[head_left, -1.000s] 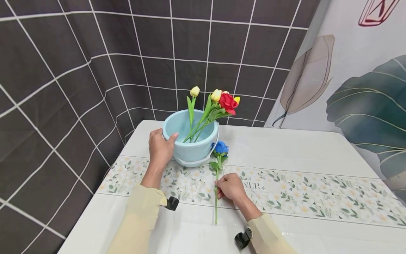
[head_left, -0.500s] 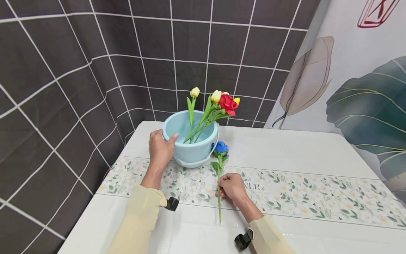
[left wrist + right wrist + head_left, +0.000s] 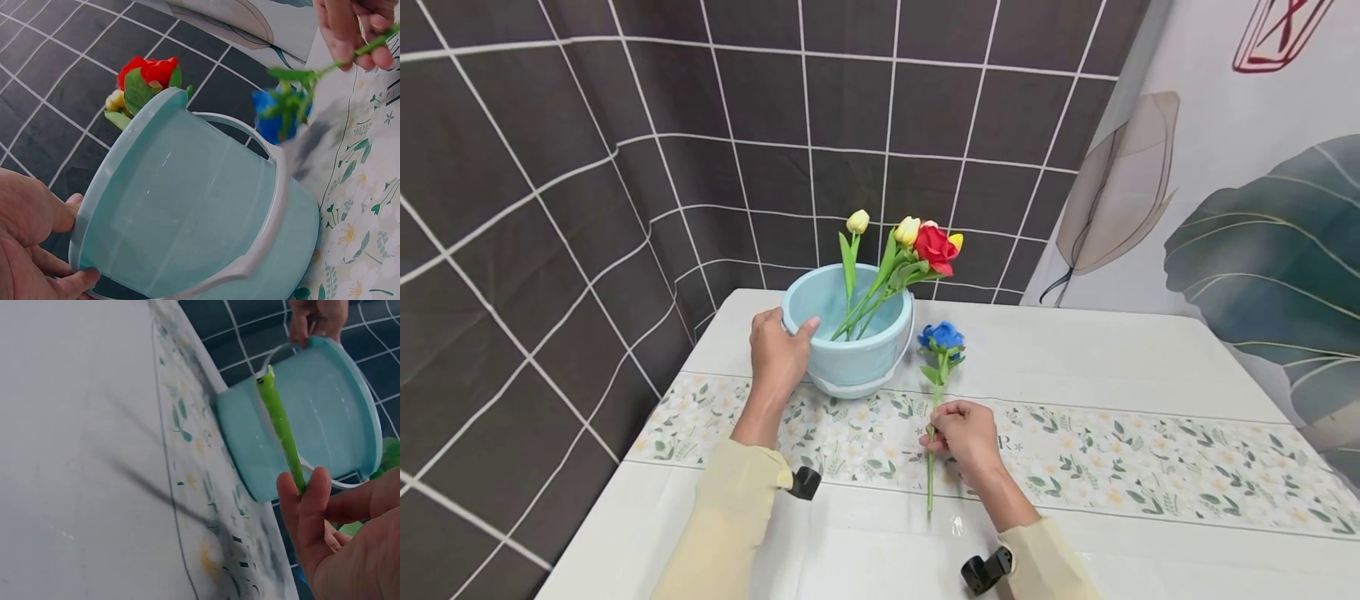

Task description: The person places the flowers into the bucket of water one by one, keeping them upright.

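Note:
My left hand grips the left rim of a light blue bucket, thumb over the edge. Several artificial flowers lean in it: pale yellow tulips and a red rose, their heads above the rim. Right of the bucket, my right hand pinches the green stem of a blue artificial rose. The bloom points away from me, and the stem's cut end sticks out below the fingers in the right wrist view. In the left wrist view the blue rose appears beyond the bucket's white handle.
The bucket stands on a white table with a printed floral strip across it. Dark tiled cloth hangs behind and to the left. A leaf-patterned curtain hangs at the right.
The right hand has moved slightly right with the blue rose, and the bloom has come out from beside the bucket, now apart from it in the head view. The left hand stays on the rim.

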A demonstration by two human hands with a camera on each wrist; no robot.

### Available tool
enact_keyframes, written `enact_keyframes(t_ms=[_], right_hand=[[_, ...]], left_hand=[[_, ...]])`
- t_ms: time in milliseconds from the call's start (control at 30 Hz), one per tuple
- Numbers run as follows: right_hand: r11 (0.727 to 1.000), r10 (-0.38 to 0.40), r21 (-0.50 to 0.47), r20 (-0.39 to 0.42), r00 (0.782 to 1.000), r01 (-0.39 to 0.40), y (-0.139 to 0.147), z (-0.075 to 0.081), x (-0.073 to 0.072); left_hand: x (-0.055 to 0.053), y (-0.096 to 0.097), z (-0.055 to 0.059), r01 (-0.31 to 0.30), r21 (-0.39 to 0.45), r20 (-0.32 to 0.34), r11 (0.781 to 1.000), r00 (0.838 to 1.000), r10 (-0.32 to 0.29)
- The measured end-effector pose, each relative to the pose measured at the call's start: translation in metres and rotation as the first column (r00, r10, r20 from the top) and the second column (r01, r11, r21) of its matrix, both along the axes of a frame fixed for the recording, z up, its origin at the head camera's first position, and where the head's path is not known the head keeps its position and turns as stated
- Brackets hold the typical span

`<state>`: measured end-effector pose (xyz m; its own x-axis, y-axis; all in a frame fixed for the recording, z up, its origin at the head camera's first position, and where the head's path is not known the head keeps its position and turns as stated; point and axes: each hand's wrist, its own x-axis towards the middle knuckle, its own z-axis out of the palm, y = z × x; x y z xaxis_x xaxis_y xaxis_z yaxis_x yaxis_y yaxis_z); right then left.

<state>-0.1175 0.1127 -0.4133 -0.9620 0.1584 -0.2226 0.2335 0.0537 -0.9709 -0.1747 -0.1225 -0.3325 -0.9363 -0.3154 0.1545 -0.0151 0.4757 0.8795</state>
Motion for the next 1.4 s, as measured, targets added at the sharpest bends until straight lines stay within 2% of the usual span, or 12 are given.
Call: enact_keyframes(t_ms=[167, 400, 600, 900, 1133, 1400], right_hand=[[0.994, -0.074, -0.087, -0.065, 0.995, 0.068, 0.006, 0.011, 0.001], [0.986, -0.144, -0.108, -0.126, 0.982, 0.131, 0.015, 0.024, 0.002], [0.976, -0.188, -0.148, -0.192, 0.963, 0.161, 0.019, 0.041, -0.003], [0.962, -0.232, -0.217, -0.325, 0.917, 0.166, 0.019, 0.075, -0.018], [0.965, -0.216, -0.231, -0.447, 0.868, 0.122, 0.011, 0.097, -0.036], [0.962, -0.211, -0.263, -0.531, 0.821, 0.077, -0.001, 0.117, -0.055]], left_hand=[[0.0, 0.0, 0.001, -0.002, -0.006, 0.005, 1.0, 1.0, 0.002], [0.001, 0.0, 0.0, -0.006, -0.002, 0.006, 1.0, 1.0, 0.006], [0.001, -0.001, 0.0, -0.016, -0.006, 0.024, 1.0, 1.0, 0.016], [0.002, 0.0, 0.001, -0.011, -0.007, 0.001, 1.0, 1.0, 0.011], [0.0, 0.0, -0.001, -0.02, 0.001, 0.006, 1.0, 1.0, 0.02], [-0.003, 0.0, -0.002, -0.034, -0.012, 0.001, 0.999, 0.999, 0.034]])
